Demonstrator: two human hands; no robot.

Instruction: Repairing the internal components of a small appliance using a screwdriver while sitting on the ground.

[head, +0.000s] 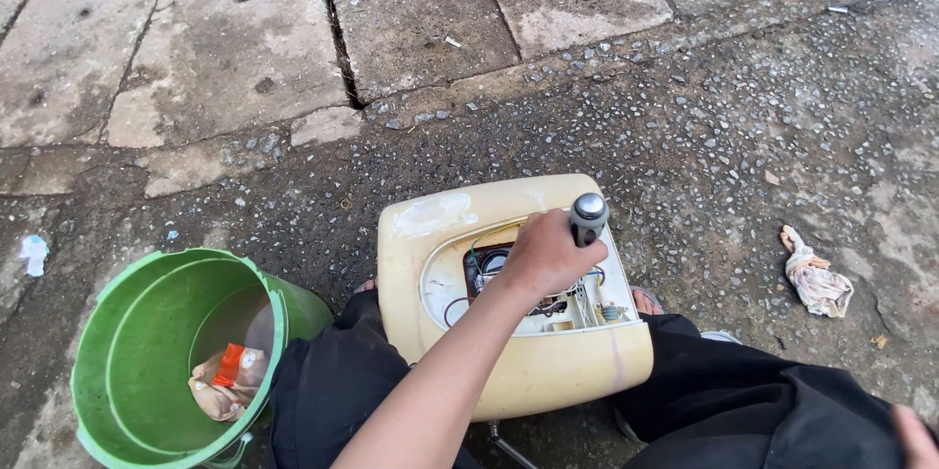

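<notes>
Left hand closed around a grey-handled tool planted in the open cavity of a cream appliance casing held between the knees at centre frame; right hand at four o'clock, mostly cropped, grip indeterminable; green bucket at eight o'clock; crumpled rag at three o'clock.

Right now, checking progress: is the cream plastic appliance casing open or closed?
Open: the cream plastic appliance casing shows exposed wires and internal parts through its uncovered opening.
</notes>
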